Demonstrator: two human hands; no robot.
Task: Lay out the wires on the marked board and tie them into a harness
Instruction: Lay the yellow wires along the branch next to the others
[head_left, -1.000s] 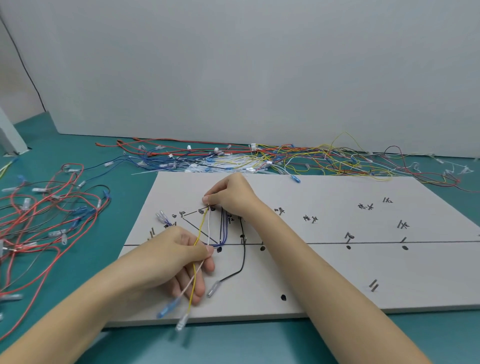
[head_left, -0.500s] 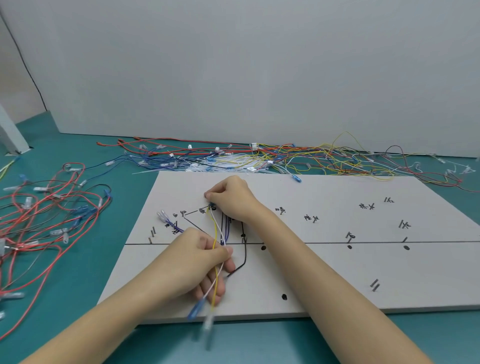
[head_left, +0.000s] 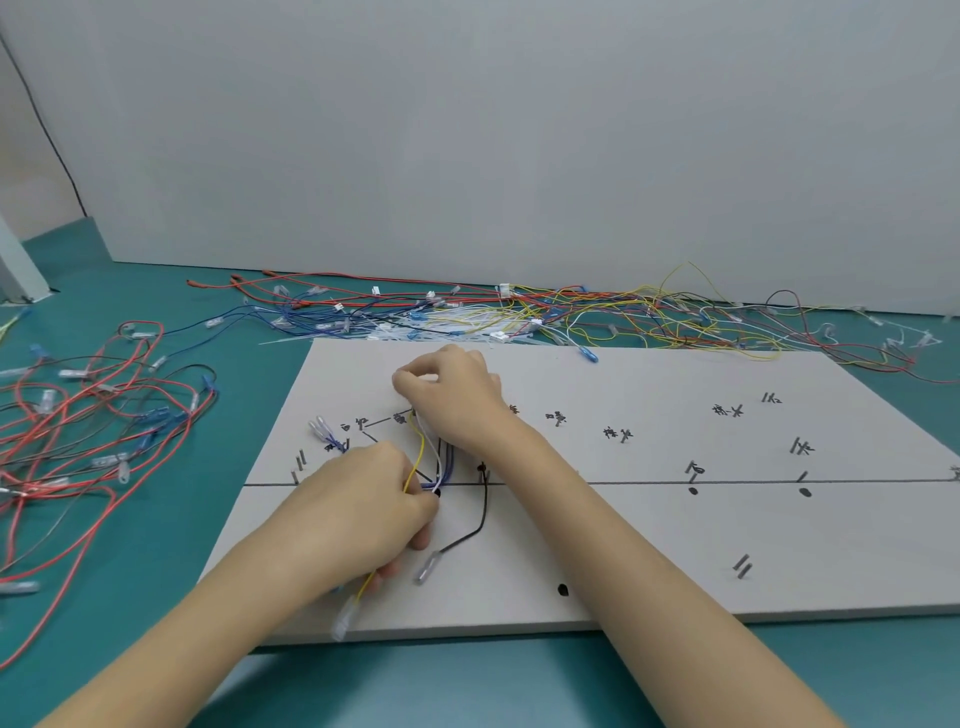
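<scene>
Currently routing: my left hand (head_left: 363, 499) pinches the yellow wire (head_left: 418, 454) low on the marked board (head_left: 649, 545), my right hand (head_left: 449, 395) pins its upper end; next, probably seating it along the drawn line.

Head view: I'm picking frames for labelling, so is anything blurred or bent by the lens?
Head view: light is soft and even; the yellow wire's terminal under the left hand is smeared; the right hand is sharp; the board edges splay from wide-angle distortion.
</scene>
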